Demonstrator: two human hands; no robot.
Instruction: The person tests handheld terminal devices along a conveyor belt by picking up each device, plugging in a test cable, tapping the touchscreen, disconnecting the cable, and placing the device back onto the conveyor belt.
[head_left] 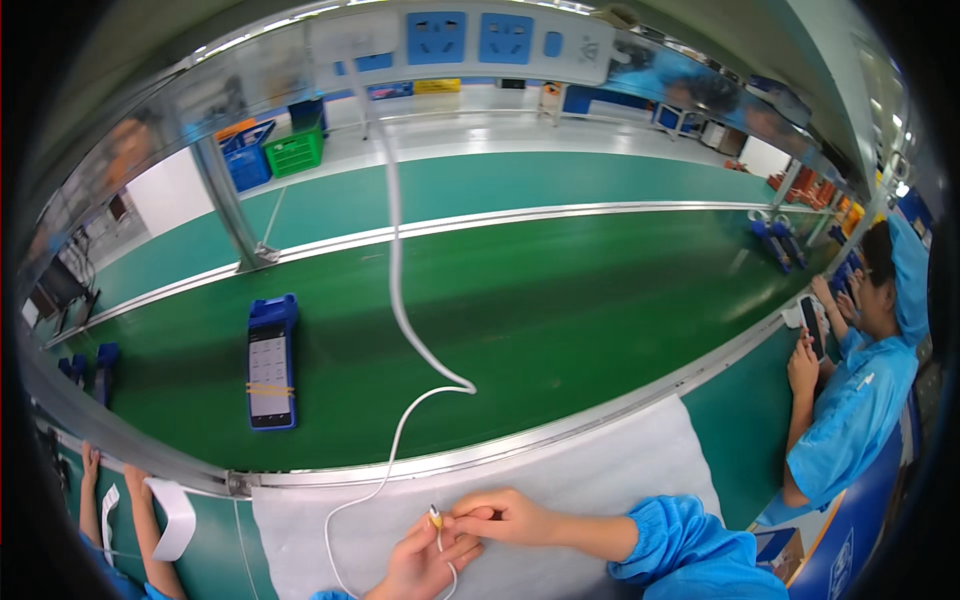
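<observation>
"Where are the hands?"

"At six o'clock, above a white cloth point(620, 470), the left hand point(425, 562) and the right hand point(512, 518) are held together, their fingers meeting."

"What is being held?"

"A small yellow plug point(436, 519) with a metal tip is held at the left hand's fingertips, its tip pointed toward twelve. The right hand's fingers are bent just beside it; whether they are closed on anything cannot be told."

"And the cord?"

"A white cord point(395, 260) is hung from near eleven o'clock, before a green belt point(560, 330), and is curved down past the left hand to the lower edge."

"What else is shown?"

"Between eight and nine, a blue handheld device point(270, 365) bound with yellow bands is laid on the belt. Past three, a dark phone point(811, 328) is held by a co-worker point(855, 410) in blue. At twelve, blue sockets point(437, 38) are mounted"
</observation>
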